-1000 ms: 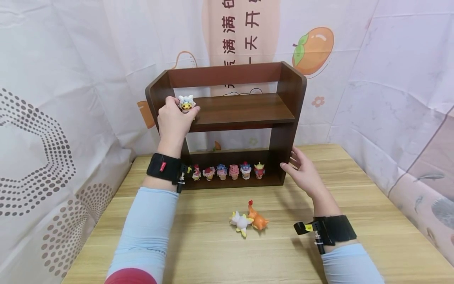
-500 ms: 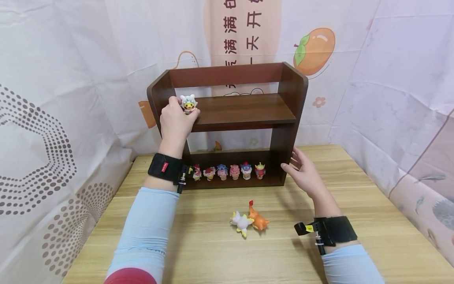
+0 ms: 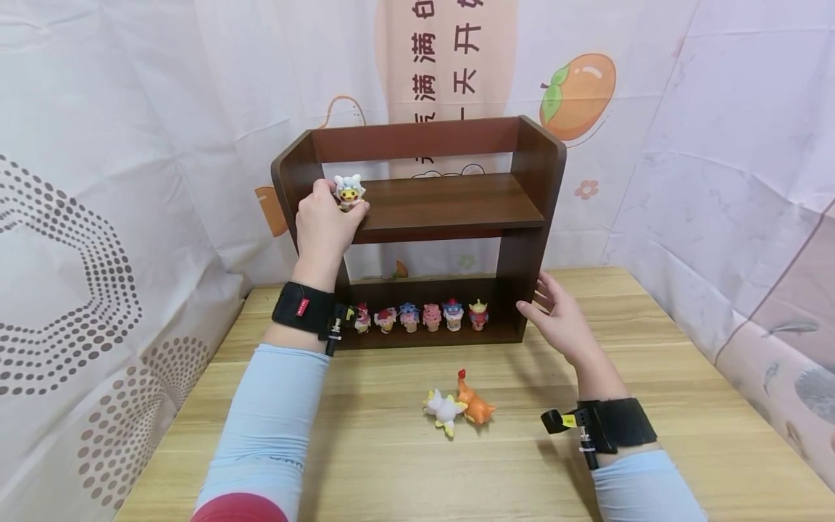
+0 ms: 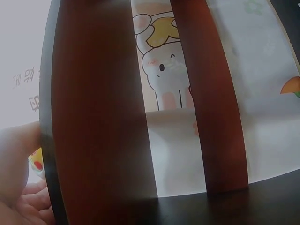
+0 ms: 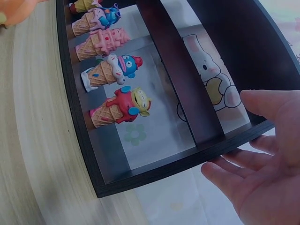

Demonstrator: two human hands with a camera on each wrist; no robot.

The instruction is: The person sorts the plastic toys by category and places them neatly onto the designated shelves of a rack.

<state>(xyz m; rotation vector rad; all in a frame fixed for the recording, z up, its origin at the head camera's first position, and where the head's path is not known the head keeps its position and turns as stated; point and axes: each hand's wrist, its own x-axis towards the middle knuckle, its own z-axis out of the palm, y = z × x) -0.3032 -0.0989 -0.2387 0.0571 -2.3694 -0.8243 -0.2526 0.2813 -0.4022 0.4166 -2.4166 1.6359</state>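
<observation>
At the left end of the upper board of a dark brown two-tier shelf (image 3: 443,203), my left hand (image 3: 326,221) pinches a small figurine (image 3: 349,193) with a white hood and yellow face. The figurine is upright; fingers cover its lower part, so contact with the board cannot be judged. In the left wrist view, the shelf hides most of the figurine (image 4: 36,161). My right hand (image 3: 559,319) rests at the right side panel, thumb at its front edge and fairly straight fingers along the outside, also seen in the right wrist view (image 5: 262,164).
A row of several ice-cream-cone figurines (image 3: 430,317) stands on the bottom board. On the wooden table (image 3: 391,471), in front of the shelf, lie a white-and-yellow figurine (image 3: 445,409) and an orange figurine with a red tip (image 3: 476,406), touching. A printed curtain (image 3: 248,87) hangs behind.
My left hand has shifted slightly right with the white-hooded figurine, along the upper board. The right hand stays at the side panel, and the figurines on the table lie as before.
</observation>
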